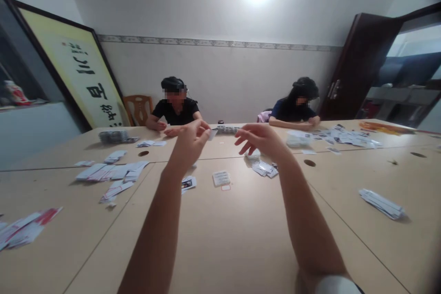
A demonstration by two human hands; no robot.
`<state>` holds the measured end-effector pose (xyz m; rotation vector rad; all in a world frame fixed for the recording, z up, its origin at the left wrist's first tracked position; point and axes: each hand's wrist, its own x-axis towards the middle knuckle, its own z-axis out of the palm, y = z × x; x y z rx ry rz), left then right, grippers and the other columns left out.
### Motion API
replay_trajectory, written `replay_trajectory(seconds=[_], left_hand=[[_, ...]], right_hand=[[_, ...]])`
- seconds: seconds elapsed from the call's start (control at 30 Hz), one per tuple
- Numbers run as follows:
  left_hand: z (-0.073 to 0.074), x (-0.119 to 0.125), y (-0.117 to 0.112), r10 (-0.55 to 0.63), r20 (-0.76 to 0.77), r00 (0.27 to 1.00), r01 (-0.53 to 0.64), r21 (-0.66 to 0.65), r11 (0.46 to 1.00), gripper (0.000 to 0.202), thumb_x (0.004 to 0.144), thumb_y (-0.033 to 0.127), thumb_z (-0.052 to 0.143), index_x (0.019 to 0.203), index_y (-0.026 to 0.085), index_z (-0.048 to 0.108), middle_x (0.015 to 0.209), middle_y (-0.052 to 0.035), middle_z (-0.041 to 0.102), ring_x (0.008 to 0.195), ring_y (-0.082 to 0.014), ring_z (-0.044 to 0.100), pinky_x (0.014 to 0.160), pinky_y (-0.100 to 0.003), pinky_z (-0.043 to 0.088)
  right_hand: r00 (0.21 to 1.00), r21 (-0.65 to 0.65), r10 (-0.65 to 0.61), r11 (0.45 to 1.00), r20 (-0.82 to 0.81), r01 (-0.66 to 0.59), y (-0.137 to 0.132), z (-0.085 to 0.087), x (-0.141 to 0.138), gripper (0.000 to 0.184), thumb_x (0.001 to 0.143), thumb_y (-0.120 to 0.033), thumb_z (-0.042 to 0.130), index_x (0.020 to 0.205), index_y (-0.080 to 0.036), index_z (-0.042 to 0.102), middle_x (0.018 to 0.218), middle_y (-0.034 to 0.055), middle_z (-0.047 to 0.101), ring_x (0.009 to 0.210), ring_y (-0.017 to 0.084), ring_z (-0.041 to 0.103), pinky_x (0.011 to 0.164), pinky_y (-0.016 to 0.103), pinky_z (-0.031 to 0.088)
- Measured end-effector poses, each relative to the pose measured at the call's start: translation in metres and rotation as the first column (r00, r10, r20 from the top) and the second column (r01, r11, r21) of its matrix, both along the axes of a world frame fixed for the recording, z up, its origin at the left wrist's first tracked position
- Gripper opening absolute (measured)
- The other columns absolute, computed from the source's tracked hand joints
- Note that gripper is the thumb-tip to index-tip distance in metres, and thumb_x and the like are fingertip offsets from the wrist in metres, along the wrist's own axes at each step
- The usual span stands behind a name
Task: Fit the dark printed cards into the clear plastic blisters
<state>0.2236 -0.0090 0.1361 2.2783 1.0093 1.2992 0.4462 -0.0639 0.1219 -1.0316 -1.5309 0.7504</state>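
Left hand point(191, 140), raised above the table point(241, 239), pinches a small white card point(212, 134) at its fingertips; right hand point(260, 140) hovers just beside it, fingers loosely spread and empty. Below lie a label point(221, 178) and card stacks point(264, 168); two people sit at the far edge.

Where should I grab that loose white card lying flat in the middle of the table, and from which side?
The white card lies flat on the table, apart from the piles, so no edge is lifted. Probably come from above on the near side, press a fingertip on its near edge, slide or tip it, then pinch the two faces.
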Motion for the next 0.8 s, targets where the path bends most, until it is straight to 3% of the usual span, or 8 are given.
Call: replay_trajectory(seconds=[0.13, 0.23, 0.33, 0.47, 0.67, 0.8], left_hand=[[-0.001, 0.013, -0.017, 0.02, -0.003, 1.0, -0.02, 0.12, 0.993, 0.01, 0.093, 0.023, 0.054, 0.088, 0.018, 0.061, 0.079, -0.0028, 0.067, 0.078, -0.0159, 0.064, 0.069, -0.028, 0.047], [-0.002, 0.023, -0.028, 0.104, -0.071, 0.992, -0.087, 0.209, 0.974, 0.01, 0.094, 0.02, 0.052, 0.089, 0.018, 0.061, 0.085, -0.0044, 0.069, 0.082, -0.0182, 0.064, 0.073, -0.032, 0.047], [-0.004, 0.032, -0.035, 0.171, -0.149, 0.974, -0.124, 0.281, 0.952, 0.012, 0.096, 0.016, 0.049, 0.093, 0.017, 0.061, 0.091, -0.0061, 0.07, 0.087, -0.0207, 0.065, 0.08, -0.036, 0.049], [-0.008, 0.043, -0.039, 0.186, -0.24, 0.953, -0.107, 0.307, 0.946, 0.016, 0.096, 0.016, 0.05, 0.102, 0.015, 0.064, 0.105, -0.0102, 0.069, 0.101, -0.0243, 0.064, 0.09, -0.041, 0.051], [-0.016, 0.052, -0.041, 0.157, -0.314, 0.936, -0.058, 0.303, 0.951, 0.023, 0.094, 0.017, 0.052, 0.11, 0.018, 0.07, 0.131, -0.0133, 0.063, 0.125, -0.0291, 0.056, 0.105, -0.049, 0.047], [-0.015, 0.051, -0.039, -0.031, -0.273, 0.961, 0.102, 0.252, 0.962, 0.021, 0.094, 0.018, 0.054, 0.104, 0.022, 0.071, 0.127, -0.0087, 0.065, 0.122, -0.0253, 0.058, 0.107, -0.046, 0.046]], right_hand=[[0.992, -0.003, 0.017, 1.0, -0.122, -0.017, 0.019, -0.017, -0.041, 0.053, 0.082, -0.067, 0.067, 0.094, -0.015, 0.072, 0.087, 0.0097, 0.077, 0.063, 0.017, 0.075, 0.048, 0.02, 0.054], [0.929, -0.026, 0.097, 0.993, -0.357, -0.114, 0.026, -0.023, -0.05, 0.057, 0.078, -0.071, 0.069, 0.092, -0.016, 0.073, 0.09, 0.0095, 0.077, 0.066, 0.017, 0.076, 0.053, 0.022, 0.057], [0.825, -0.036, 0.094, 0.99, -0.557, -0.137, 0.028, -0.023, -0.049, 0.053, 0.071, -0.065, 0.079, 0.087, -0.015, 0.074, 0.082, 0.0073, 0.076, 0.059, 0.016, 0.073, 0.053, 0.023, 0.058], [0.753, -0.016, 0.079, 0.993, -0.653, -0.118, 0.031, -0.025, -0.048, 0.041, 0.067, -0.052, 0.085, 0.082, -0.016, 0.071, 0.072, 0.0019, 0.073, 0.051, 0.013, 0.067, 0.052, 0.024, 0.057], [0.694, 0.0, 0.024, 0.999, -0.72, -0.034, 0.044, -0.035, -0.045, 0.024, 0.065, -0.031, 0.083, 0.081, -0.018, 0.07, 0.074, -0.0001, 0.073, 0.059, 0.012, 0.067, 0.055, 0.021, 0.055], [0.639, 0.018, -0.03, 0.998, -0.769, 0.068, 0.051, -0.037, -0.036, 0.022, 0.062, -0.027, 0.082, 0.077, -0.019, 0.067, 0.074, 0.0003, 0.074, 0.063, 0.014, 0.068, 0.056, 0.022, 0.054]])
